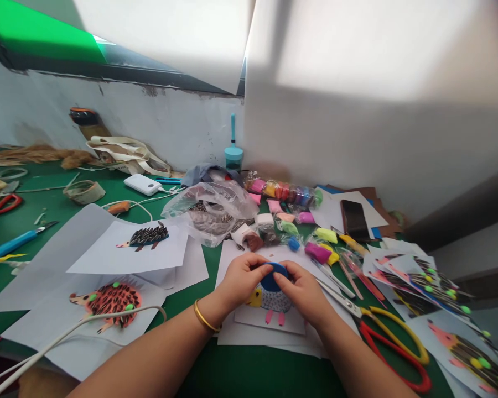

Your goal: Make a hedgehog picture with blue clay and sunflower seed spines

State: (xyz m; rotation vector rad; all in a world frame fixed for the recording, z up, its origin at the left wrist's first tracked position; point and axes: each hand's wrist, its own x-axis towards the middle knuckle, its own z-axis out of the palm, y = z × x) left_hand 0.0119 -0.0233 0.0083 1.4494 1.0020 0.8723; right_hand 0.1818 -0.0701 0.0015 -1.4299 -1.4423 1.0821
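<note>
**Two hands pressing blue clay onto a paper bird**

Two hands are meeting over a green bench [240, 370] that is carrying sheets of white paper [253, 331], finished hedgehog pictures [108, 299] and a clear bag of seeds [216, 213]. Red-and-yellow scissors [392, 345] are lying just right of the work. The left hand [240, 279], wearing a gold bangle [205, 319], and the right hand [301, 293] are both pinching a blue clay disc [274, 276] with their fingertips. The disc is sitting at the top of a small bird figure [269, 301] on the paper. Packets of coloured clay [286, 192] are lying behind.
</note>
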